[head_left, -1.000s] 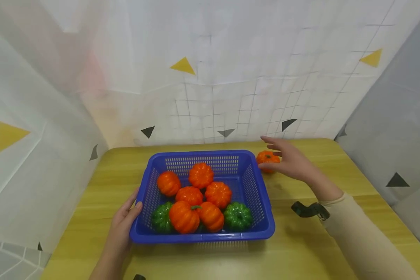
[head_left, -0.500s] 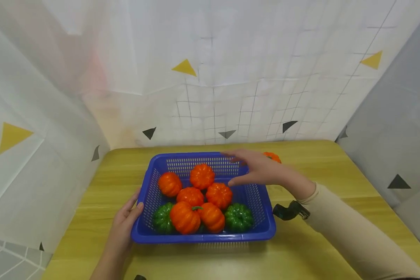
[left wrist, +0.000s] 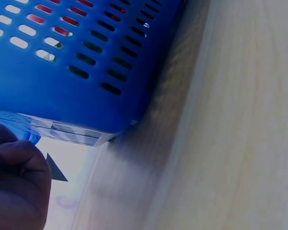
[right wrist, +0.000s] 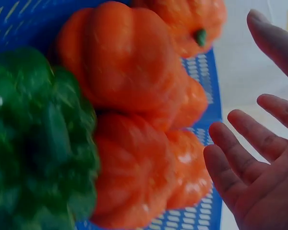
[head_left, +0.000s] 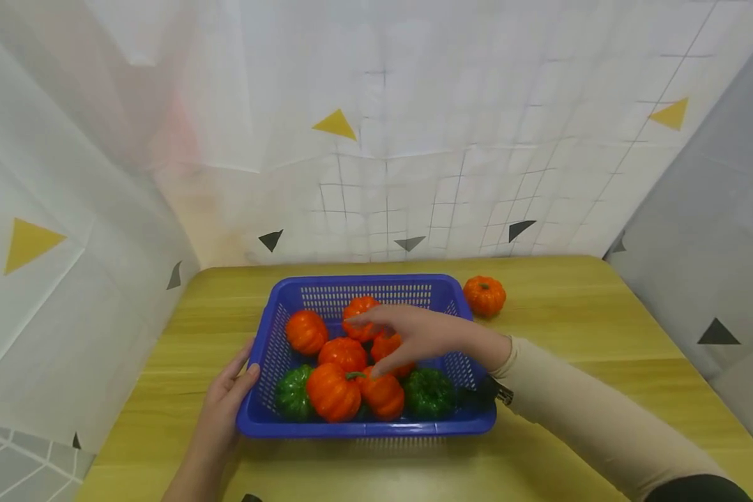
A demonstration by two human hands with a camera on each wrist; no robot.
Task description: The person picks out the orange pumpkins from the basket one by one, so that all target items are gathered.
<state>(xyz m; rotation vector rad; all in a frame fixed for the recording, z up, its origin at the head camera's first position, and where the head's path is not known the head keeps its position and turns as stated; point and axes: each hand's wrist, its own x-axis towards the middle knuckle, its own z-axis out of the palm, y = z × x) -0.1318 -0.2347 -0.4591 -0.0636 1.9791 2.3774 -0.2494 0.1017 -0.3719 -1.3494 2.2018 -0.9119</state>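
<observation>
A blue plastic basket (head_left: 364,427) with slotted walls holds several small orange pumpkins (head_left: 334,394) and dark green, ribbed, pepper-like vegetables (head_left: 293,394). My left hand (head_left: 222,397) grips the basket's left rim, thumb on top; in the left wrist view that hand (left wrist: 19,179) is beside the basket wall (left wrist: 62,96). Over the basket, my right hand (head_left: 417,333) spreads its fingers above the orange pumpkins and holds nothing. The right wrist view shows this hand (right wrist: 266,177) apart from the pumpkins (right wrist: 129,177), with a large green vegetable (right wrist: 43,139) nearest the camera.
One more orange pumpkin (head_left: 484,296) sits on the wooden table (head_left: 577,314), just outside the basket's back right corner. White sheets (head_left: 276,202) with triangle patterns hang behind the table and at both sides.
My right hand has swung left, from the lone pumpkin on the table to above the basket's middle. That pumpkin is now fully uncovered. My left hand keeps its grip on the rim.
</observation>
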